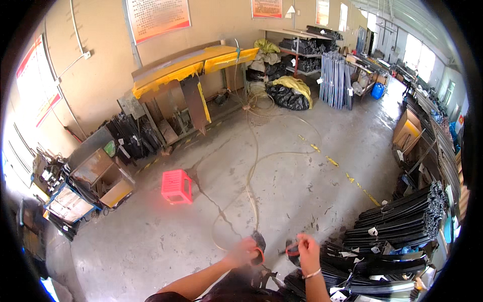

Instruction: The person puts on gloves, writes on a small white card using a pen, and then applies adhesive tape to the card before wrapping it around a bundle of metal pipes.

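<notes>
In front of my body at the bottom of the head view, my left hand (240, 254) has its fingers closed on a dark piece with a red-orange rim (259, 240), which looks like a work glove. To its right, my right hand (308, 251) pinches a similar dark piece with a red-orange rim (292, 248). The two pieces are apart, and blur hides their exact shape. A light band (313, 274) circles my right wrist. Beyond my left hand, a pale hose (250, 194) runs across the grey floor.
A pink plastic stool (176, 186) stands ahead on the left. Stacked black bars (397, 214) crowd my right side. A yellow-edged workbench (193, 63) lines the wall, with black bags (288, 96) beside it. An open cardboard box (406, 130) sits farther right.
</notes>
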Demonstrator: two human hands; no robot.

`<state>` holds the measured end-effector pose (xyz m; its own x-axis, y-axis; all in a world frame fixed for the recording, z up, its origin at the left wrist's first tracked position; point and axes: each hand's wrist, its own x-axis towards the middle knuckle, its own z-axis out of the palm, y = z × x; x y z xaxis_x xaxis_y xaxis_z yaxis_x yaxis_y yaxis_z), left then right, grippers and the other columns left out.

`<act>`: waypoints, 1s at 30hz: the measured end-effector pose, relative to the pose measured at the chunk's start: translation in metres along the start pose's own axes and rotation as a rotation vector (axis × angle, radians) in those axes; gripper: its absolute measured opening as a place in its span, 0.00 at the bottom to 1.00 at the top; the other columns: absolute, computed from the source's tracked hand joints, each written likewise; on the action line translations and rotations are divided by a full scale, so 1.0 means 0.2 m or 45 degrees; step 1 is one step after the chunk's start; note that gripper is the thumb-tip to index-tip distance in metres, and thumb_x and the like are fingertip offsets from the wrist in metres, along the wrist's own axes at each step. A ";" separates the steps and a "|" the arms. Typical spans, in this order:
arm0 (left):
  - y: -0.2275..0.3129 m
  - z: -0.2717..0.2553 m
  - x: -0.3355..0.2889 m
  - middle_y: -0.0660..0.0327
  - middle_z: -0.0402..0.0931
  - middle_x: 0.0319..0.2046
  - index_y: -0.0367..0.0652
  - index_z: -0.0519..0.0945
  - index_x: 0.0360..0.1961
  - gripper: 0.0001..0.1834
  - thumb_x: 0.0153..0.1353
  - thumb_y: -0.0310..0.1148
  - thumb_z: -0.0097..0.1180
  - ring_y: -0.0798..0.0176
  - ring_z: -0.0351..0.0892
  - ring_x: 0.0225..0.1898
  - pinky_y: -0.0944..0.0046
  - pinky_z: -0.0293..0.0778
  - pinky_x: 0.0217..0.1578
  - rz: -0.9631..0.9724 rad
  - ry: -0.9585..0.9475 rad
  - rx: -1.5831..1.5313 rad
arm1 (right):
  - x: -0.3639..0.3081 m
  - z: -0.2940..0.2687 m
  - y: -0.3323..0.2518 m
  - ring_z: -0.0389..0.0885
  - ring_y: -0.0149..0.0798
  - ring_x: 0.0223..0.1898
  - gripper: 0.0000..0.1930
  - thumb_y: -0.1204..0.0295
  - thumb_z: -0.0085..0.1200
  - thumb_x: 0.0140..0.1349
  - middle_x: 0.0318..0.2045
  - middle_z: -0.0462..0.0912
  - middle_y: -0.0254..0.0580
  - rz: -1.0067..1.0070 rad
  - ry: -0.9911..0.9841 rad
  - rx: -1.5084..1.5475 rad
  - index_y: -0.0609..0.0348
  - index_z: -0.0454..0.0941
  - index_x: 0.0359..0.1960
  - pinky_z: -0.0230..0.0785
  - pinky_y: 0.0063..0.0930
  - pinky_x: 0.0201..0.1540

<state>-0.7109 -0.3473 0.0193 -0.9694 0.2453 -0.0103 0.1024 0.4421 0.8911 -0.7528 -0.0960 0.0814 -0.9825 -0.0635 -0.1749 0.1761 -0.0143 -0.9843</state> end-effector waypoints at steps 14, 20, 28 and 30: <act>0.27 -0.39 1.55 0.67 0.68 0.18 0.37 0.75 0.23 0.05 0.54 0.24 0.57 0.76 0.67 0.24 0.71 0.65 0.26 0.080 -0.209 -0.828 | 1.44 0.01 -0.35 0.76 0.32 0.42 0.13 0.89 0.48 0.58 0.40 0.75 0.37 -0.220 -0.024 0.502 0.63 0.75 0.42 0.71 0.27 0.47; 0.24 -0.57 2.21 0.65 0.61 0.15 0.35 0.71 0.21 0.07 0.54 0.25 0.54 0.75 0.61 0.21 0.70 0.62 0.22 0.205 -0.488 -0.456 | 1.94 -0.03 -0.56 0.72 0.33 0.50 0.27 0.87 0.54 0.53 0.48 0.72 0.41 -0.230 -0.014 0.181 0.60 0.63 0.56 0.69 0.26 0.50; 0.12 -0.45 3.00 0.62 0.71 0.18 0.37 0.72 0.23 0.01 0.48 0.20 0.50 0.73 0.69 0.19 0.68 0.65 0.19 0.022 -0.397 -0.451 | 2.57 -0.44 -0.55 0.77 0.28 0.40 0.11 0.81 0.50 0.62 0.35 0.80 0.34 -0.088 0.419 0.233 0.65 0.74 0.46 0.69 0.23 0.46; 0.03 -0.39 3.20 0.63 0.72 0.20 0.38 0.72 0.31 0.06 0.50 0.21 0.48 0.73 0.72 0.22 0.69 0.64 0.15 -0.118 -0.335 -0.413 | 2.74 -0.62 -0.58 0.76 0.27 0.41 0.12 0.82 0.49 0.61 0.35 0.80 0.33 -0.124 0.406 0.119 0.65 0.75 0.46 0.68 0.21 0.47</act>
<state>-1.3481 -0.2547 0.0532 -0.8770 0.4474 -0.1751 -0.0988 0.1888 0.9770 -1.3201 -0.0046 0.0969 -0.9617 0.2577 -0.0937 0.0707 -0.0971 -0.9928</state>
